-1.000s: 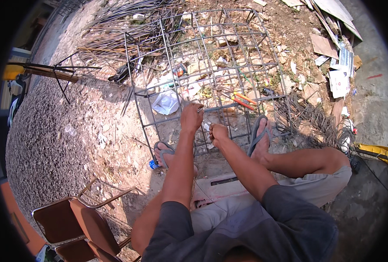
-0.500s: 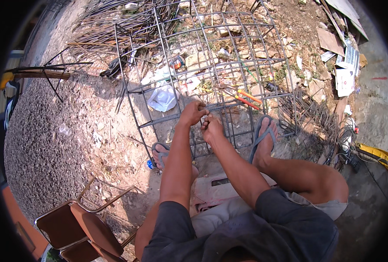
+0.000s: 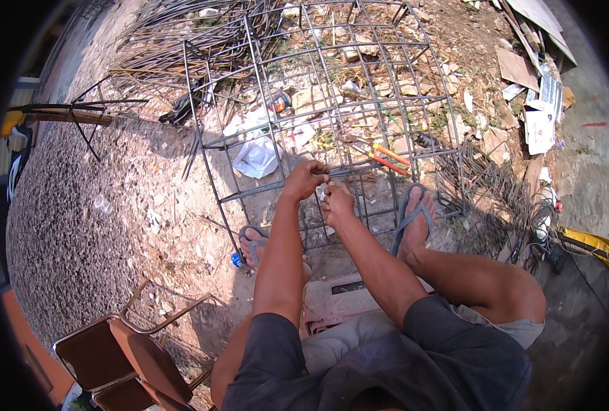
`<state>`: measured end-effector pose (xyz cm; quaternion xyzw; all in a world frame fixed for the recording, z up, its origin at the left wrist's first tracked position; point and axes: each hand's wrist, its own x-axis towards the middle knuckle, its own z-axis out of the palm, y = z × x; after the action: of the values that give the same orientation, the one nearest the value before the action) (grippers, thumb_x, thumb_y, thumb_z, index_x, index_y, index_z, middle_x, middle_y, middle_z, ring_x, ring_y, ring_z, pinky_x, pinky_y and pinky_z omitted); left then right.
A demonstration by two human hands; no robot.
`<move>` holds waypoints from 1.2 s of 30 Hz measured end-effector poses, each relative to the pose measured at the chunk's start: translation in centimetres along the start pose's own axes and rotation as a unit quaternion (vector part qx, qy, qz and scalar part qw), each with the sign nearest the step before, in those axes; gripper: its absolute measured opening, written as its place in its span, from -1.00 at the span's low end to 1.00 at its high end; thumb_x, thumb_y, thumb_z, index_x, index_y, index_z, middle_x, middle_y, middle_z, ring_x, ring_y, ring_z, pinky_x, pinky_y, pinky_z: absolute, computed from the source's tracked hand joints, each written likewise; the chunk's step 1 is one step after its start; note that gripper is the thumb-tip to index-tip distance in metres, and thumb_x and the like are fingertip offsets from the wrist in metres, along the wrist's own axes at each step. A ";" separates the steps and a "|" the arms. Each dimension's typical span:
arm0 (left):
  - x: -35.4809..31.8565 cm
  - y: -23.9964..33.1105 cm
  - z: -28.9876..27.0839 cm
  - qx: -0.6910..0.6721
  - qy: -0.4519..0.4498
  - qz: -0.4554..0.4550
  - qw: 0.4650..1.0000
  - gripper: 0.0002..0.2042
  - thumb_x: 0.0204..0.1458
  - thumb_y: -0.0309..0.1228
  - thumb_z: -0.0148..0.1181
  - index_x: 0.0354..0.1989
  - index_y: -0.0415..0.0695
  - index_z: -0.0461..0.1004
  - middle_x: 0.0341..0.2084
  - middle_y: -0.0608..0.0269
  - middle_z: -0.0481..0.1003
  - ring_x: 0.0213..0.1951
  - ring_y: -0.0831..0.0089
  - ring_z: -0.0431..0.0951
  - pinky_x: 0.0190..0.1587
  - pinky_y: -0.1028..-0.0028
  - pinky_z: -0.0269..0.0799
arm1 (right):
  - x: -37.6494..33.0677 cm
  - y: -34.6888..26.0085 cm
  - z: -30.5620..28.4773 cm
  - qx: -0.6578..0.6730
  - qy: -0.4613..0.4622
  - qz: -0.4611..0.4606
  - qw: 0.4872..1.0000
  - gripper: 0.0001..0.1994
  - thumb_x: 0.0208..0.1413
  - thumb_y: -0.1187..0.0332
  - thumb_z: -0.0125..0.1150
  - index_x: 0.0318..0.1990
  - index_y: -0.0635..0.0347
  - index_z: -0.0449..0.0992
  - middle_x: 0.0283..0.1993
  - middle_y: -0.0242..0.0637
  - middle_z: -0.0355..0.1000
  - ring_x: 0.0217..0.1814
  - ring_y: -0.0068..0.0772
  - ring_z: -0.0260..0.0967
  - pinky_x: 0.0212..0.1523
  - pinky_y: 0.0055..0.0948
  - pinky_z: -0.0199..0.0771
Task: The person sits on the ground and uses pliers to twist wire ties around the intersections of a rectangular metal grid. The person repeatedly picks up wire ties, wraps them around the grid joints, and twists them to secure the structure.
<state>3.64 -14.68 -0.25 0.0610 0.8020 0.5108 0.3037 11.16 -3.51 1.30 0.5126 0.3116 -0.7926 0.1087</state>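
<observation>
A cage of dark steel rebar (image 3: pixel 250 192) lies on the ground in front of me, with its near end between my sandalled feet. Both my hands are over the bars at this end, close together. My left hand (image 3: pixel 304 181) is bent at the wrist, thumb and fingers pinched together. Just right of it and slightly nearer, my right hand (image 3: pixel 337 204) has its fingers curled closed. Whatever lies between the fingertips is too small to make out. Pincers with orange-red handles (image 3: pixel 389 163) rest among the bars, to the right beyond my hands.
Long loose rods (image 3: pixel 174 41) are heaped at the far left. A white plastic bag (image 3: pixel 256 159) lies under the cage. A brown chair (image 3: pixel 99 353) stands at lower left beside gravel (image 3: pixel 58 226). Boards (image 3: pixel 520 67), cables and a yellow object (image 3: pixel 595 245) lie along the right.
My right hand has turned and its fingers have risen a little toward the left fingertips. My left hand stays in nearly the same place. The view has shifted slightly.
</observation>
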 end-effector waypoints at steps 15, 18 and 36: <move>-2.7 1.5 0.9 0.104 0.097 0.030 0.989 -0.79 0.04 -0.32 0.26 -0.21 -0.14 0.63 -0.32 0.08 0.62 -0.27 0.22 0.61 -0.21 0.32 0.45 | -2.1 -0.4 0.0 -0.095 -0.008 -0.021 0.995 -0.95 0.23 0.41 0.13 -0.28 0.11 0.40 -0.55 -0.49 0.24 -0.69 -0.66 0.05 -0.77 -0.60 -0.01; -2.9 1.4 1.2 0.131 0.109 0.048 0.984 -0.81 0.04 -0.33 0.25 -0.21 -0.11 0.63 -0.32 0.06 0.62 -0.25 0.12 0.61 -0.20 0.27 0.46 | -2.9 -0.6 -0.8 -0.230 0.016 -0.058 0.971 -0.93 0.22 0.39 0.16 -0.31 0.10 0.43 -0.57 -0.48 0.27 -0.69 -0.64 0.08 -0.74 -0.56 0.04; -4.5 1.5 2.4 0.160 0.225 0.152 0.949 -0.83 -0.01 -0.23 0.34 -0.37 -0.04 0.60 -0.44 0.21 0.60 -0.28 0.16 0.57 -0.14 0.20 0.33 | -2.1 -11.5 7.8 -0.868 -0.180 -0.306 0.346 -0.81 -0.05 0.28 0.22 -0.42 0.21 0.62 -0.35 0.01 0.56 -0.27 0.07 0.54 -0.21 -0.08 0.52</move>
<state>8.28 -13.97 2.26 0.1134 0.9019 0.4164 0.0207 0.61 0.44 9.73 -0.1552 0.9333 -0.1296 0.2967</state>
